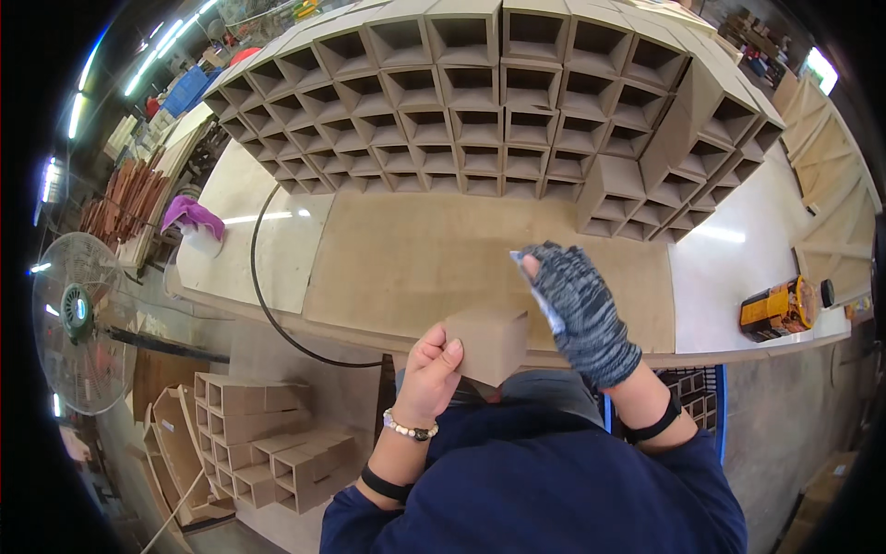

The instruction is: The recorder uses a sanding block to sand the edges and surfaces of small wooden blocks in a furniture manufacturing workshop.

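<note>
My bare left hand [432,377] is closed on the left edge of a small brown box [498,349], pinching its wall between thumb and fingers. The box is held at the near edge of the table, in front of my body. My right hand [583,309], in a grey and black knitted fingerless glove, is closed on a thin whitish sheet [551,314] whose edge shows along the palm side; its exact kind cannot be made out. The right hand hovers above the table, up and right of the box, apart from it.
Stacked brown open-ended boxes [480,129] form a wall across the table's [397,249] far side. A black hose [256,268] crosses the left. An orange-and-black container [780,309] stands right. More boxes [268,434] and a fan [78,319] are at lower left.
</note>
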`<state>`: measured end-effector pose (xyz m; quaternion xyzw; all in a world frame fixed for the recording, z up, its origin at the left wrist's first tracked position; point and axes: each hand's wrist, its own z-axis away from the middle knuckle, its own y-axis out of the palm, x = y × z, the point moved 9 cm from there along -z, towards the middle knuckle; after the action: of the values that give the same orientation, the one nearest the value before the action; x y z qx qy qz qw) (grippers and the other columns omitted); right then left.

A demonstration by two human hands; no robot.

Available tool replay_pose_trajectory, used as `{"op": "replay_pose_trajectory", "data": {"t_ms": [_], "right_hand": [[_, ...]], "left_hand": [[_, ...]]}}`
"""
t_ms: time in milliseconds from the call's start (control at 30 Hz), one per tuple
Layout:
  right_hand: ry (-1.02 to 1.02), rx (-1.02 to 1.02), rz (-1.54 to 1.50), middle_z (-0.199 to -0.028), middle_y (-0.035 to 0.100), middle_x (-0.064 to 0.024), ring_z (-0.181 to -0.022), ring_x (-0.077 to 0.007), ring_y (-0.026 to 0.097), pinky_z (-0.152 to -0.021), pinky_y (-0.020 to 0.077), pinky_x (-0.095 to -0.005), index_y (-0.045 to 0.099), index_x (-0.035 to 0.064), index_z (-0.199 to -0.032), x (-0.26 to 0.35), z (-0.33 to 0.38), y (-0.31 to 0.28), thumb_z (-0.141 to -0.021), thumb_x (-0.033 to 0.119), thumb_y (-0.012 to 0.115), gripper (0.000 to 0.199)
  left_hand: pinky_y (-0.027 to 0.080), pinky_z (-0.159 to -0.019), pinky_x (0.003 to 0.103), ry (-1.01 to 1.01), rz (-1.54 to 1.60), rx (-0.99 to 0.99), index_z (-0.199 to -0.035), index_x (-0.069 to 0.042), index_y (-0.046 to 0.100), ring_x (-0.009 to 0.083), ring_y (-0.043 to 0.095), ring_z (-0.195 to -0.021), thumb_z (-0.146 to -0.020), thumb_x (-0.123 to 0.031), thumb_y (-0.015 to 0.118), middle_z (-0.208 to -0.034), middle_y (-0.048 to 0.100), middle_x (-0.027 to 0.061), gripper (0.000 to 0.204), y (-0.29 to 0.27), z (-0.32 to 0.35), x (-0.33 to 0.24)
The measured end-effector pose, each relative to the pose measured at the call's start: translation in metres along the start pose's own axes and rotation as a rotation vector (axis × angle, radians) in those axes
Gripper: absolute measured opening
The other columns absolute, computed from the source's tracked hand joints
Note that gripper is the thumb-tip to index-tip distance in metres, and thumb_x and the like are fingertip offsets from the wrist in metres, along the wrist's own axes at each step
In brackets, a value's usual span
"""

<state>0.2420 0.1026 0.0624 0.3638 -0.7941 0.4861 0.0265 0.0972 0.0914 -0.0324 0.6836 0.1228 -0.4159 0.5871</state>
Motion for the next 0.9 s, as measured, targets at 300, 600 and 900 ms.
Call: {"op": "replay_pose_trajectory", "data": {"t_ms": [300, 600, 900], "right_hand": [[0.020, 0.121, 0.099, -0.115, 0.054, -0.0122, -0.107, -0.0296, 0.050, -0.096, 0.0342, -0.0442, 0.048, 0.0110, -0.123, -0.032, 0.026, 0.042, -0.079, 0.006, 0.049, 0.044], [-0.337, 0.127, -0.107, -0.120, 0.050, -0.0097, -0.115, -0.0290, 0.045, -0.101, 0.0286, -0.0435, 0.044, 0.0097, -0.125, 0.073, 0.002, 0.003, -0.082, 0.012, 0.045, 0.043], [0.073, -0.029, 0.104, -0.120, 0.050, -0.0153, -0.113, -0.0324, 0.045, -0.099, 0.0317, -0.0435, 0.038, 0.0071, -0.129, -0.024, 0.010, 0.017, -0.077, 0.000, 0.048, 0.054]], "left_hand": [[0.037, -0.093, 0.032, 0.154, -0.051, 0.063, -0.118, 0.003, 0.045, 0.0169, 0.049, -0.108, -0.087, -0.010, 0.052, -0.115, 0.054, 0.0103, 0.034, 0.004, 0.008, -0.022], [0.043, -0.077, 0.023, 0.196, -0.346, -0.020, -0.108, 0.002, 0.051, 0.0086, 0.053, -0.086, -0.089, -0.009, 0.051, -0.096, 0.059, 0.0040, 0.022, -0.002, 0.007, -0.030], [0.042, -0.083, 0.023, 0.335, -0.568, -0.059, -0.112, 0.006, 0.049, 0.0105, 0.054, -0.092, -0.087, -0.003, 0.052, -0.103, 0.058, 0.0062, 0.027, 0.027, 0.012, -0.045]]}}
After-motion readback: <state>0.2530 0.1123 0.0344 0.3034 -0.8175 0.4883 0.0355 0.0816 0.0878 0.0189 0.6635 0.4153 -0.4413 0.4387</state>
